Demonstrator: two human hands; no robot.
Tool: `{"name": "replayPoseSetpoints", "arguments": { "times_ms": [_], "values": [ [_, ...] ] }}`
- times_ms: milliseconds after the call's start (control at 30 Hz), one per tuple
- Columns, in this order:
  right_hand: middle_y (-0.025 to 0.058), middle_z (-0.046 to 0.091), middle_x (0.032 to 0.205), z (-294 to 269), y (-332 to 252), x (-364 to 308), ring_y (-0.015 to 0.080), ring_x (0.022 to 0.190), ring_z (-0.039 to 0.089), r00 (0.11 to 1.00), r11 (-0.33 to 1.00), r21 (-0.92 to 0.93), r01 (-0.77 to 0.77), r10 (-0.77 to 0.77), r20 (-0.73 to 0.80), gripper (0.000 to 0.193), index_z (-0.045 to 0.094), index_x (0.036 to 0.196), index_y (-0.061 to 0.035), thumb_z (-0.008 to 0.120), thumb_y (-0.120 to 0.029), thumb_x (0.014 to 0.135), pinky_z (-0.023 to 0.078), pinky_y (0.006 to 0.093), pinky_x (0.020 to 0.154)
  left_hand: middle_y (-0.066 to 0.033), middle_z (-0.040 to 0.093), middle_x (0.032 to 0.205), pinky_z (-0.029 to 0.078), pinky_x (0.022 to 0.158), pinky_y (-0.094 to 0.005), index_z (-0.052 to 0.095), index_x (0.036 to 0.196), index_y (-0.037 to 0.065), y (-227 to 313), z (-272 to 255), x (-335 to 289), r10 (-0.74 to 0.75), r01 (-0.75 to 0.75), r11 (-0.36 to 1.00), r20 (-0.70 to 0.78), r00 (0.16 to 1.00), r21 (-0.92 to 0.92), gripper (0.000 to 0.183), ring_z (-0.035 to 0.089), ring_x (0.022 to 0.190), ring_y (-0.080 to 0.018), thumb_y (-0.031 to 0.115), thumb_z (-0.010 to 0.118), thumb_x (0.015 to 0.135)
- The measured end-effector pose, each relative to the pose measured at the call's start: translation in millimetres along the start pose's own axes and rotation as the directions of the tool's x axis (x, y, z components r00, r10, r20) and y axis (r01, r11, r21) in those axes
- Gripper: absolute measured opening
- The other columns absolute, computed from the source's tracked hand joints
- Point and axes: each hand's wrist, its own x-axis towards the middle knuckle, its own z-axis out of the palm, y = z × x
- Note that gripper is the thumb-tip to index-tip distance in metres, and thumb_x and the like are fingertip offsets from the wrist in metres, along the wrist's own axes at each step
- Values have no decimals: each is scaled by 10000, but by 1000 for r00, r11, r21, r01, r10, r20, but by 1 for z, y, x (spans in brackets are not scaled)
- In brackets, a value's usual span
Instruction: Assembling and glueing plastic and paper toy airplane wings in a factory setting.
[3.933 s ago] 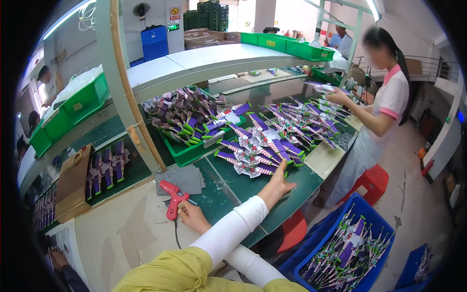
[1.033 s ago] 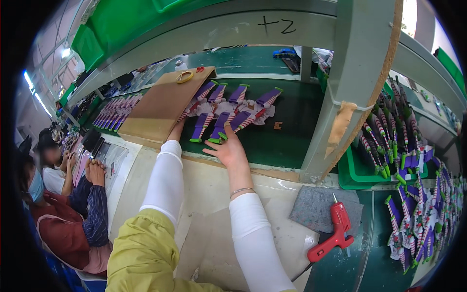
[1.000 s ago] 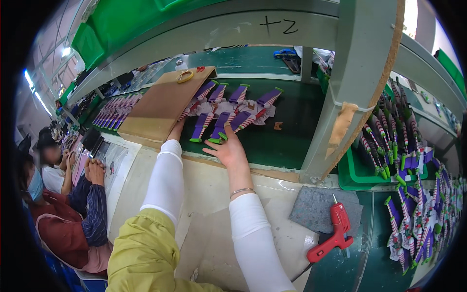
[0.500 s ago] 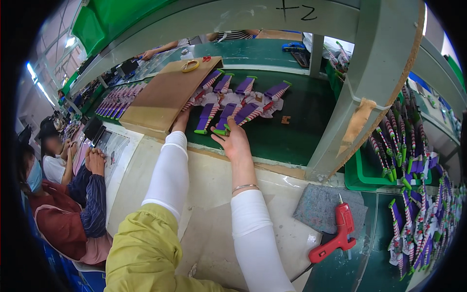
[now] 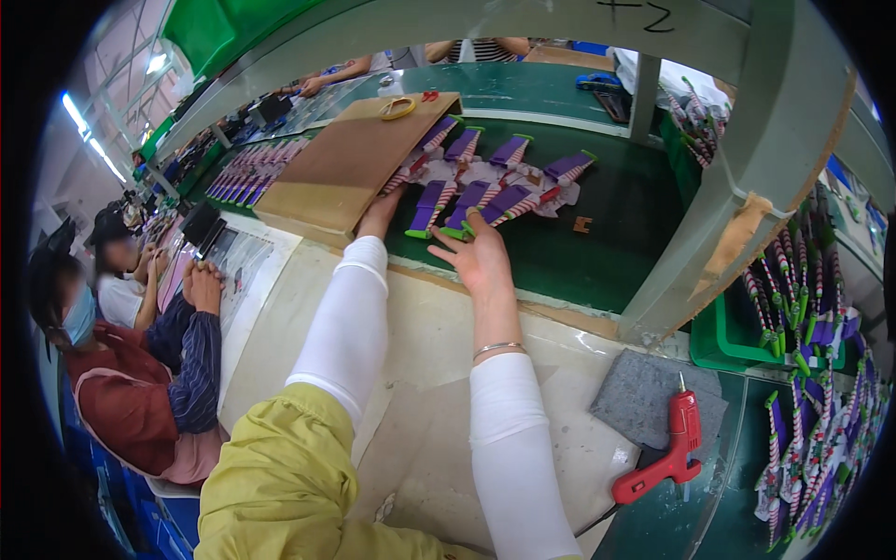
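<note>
Purple pieces with red-and-white striped limbs and green ends (image 5: 508, 199) lie in two rows on the dark green surface, with crumpled white material between the rows. My right hand (image 5: 483, 259) is at the near row, palm partly turned up and fingers spread. Its upper fingertip touches the green end of one purple piece, and nothing is gripped in it. My left hand (image 5: 377, 217) reaches to the right edge of a brown cardboard box (image 5: 347, 154), beside the striped limbs. Its fingers are mostly hidden there.
A red glue gun (image 5: 674, 450) rests by a grey cloth (image 5: 644, 397) at right. Beside a metal post (image 5: 737, 196), a green bin (image 5: 723, 338) holds more striped pieces. Yellow tape (image 5: 399, 108) sits on the box. A co-worker in red (image 5: 121, 411) sits at left.
The whole view has shifted, so the scene sits further right and slightly higher. Both hands stay at about the same places by the pieces and the box.
</note>
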Motion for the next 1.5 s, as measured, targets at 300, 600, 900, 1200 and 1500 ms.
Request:
{"name": "replayPoseSetpoints", "arguments": {
  "times_ms": [300,600,900,1200,1500],
  "values": [
    [171,313,1377,2,4,-5,527,1279,377,994,998,-61,26,-33,-108,525,326,1344,8,583,-223,949,324,699,1002,-190,500,1392,354,1075,-409,531,1343,107,-7,0,-14,-12,16,999,-79,997,49,803,451,1292,-388,645,636,757],
    [234,484,1128,4,-14,-5,424,1066,559,990,985,156,-78,95,-107,404,427,1248,-44,563,-295,962,328,622,1050,-134,417,1476,274,1132,-373,463,1404,153,-9,19,-11,-222,224,975,129,967,-1,779,342,1383,-323,641,587,810],
    [228,637,1042,0,-10,-3,282,872,626,993,1000,-7,-1,1,-114,230,440,1145,1,429,-189,1016,508,431,812,-101,344,1526,231,1154,-371,400,1447,172,-17,26,-6,-128,129,992,76,989,-9,745,285,1408,-335,603,543,857],
    [157,654,906,14,13,5,230,746,647,980,953,-277,120,-159,-122,120,552,976,24,532,-91,947,564,371,689,-211,529,1346,415,1008,-486,558,1278,104,-6,-1,-6,-411,377,893,106,906,245,433,546,1182,-408,261,465,886],
    [125,638,963,9,32,-15,201,796,647,926,764,-618,187,-348,-150,123,587,984,35,576,-58,904,561,331,697,-200,575,1270,466,943,-470,479,1388,285,70,-43,-71,-243,242,970,44,969,33,581,582,1122,-366,125,587,840]
  ]
}}
